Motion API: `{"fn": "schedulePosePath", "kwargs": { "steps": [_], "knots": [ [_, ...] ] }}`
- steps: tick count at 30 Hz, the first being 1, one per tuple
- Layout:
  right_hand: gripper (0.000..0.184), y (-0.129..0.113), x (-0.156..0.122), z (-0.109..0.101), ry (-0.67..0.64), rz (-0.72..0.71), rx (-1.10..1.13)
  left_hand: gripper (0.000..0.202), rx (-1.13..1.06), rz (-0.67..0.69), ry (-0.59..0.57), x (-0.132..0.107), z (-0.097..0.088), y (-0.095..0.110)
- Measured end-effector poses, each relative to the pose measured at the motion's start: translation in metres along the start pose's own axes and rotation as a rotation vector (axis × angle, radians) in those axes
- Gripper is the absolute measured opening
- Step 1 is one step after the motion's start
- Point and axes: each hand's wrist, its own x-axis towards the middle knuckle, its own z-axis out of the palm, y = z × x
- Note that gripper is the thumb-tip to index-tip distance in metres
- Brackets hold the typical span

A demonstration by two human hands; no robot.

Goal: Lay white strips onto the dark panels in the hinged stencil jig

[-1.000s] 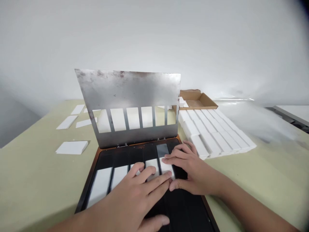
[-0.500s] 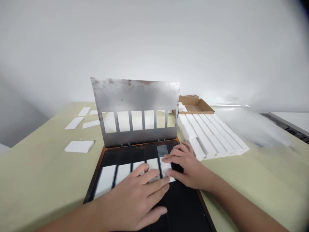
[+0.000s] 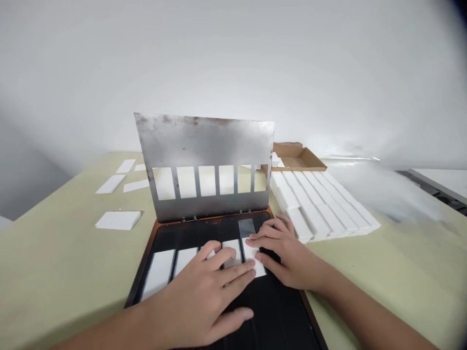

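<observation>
A black fixture (image 3: 280, 301) with an orange-brown edge lies in front of me, and white cards stand in a row in its slots. My left hand (image 3: 215, 287) is open over the row, fingers spread, partly hiding the middle cards. Its middle fingertips reach the left edge of the rightmost white card (image 3: 260, 267). My right hand (image 3: 280, 248) rests on the same card's upper right part, fingers bent and apart, thumb and index fingertip touching it. Behind the hands, the hinged metal plate (image 3: 207, 141) with rectangular windows stands raised.
Rows of stacked white cards (image 3: 324, 209) lie at the right, beside an open cardboard box (image 3: 301, 158). A small card pile (image 3: 118, 220) and loose cards (image 3: 110, 184) lie on the left of the table (image 3: 65, 253). Clear plastic film (image 3: 394, 189) covers the far right.
My right thumb has shifted slightly on the rightmost card. Both hands otherwise stay in nearly the same place; the view has moved a little.
</observation>
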Motion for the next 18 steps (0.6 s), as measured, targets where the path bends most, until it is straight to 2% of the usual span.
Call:
{"fn": "schedulePosePath", "kwargs": {
  "steps": [6, 11, 15, 18],
  "knots": [
    [0.028, -0.004, -0.002, -0.003, -0.003, -0.02, 0.001, 0.041, 0.01, 0.053, -0.01, 0.0, -0.001, 0.001],
    [0.027, -0.007, -0.003, -0.002, -0.015, -0.005, -0.015, 0.04, -0.022, 0.015, -0.052, 0.0, -0.002, 0.002],
    [0.04, -0.007, -0.001, 0.007, 0.083, 0.074, -0.082, 0.04, -0.051, 0.008, -0.053, 0.001, -0.001, 0.001],
    [0.045, -0.005, 0.0, 0.014, 0.088, 0.133, -0.142, 0.041, -0.068, 0.015, -0.05, 0.001, 0.0, 0.0]
  ]
}}
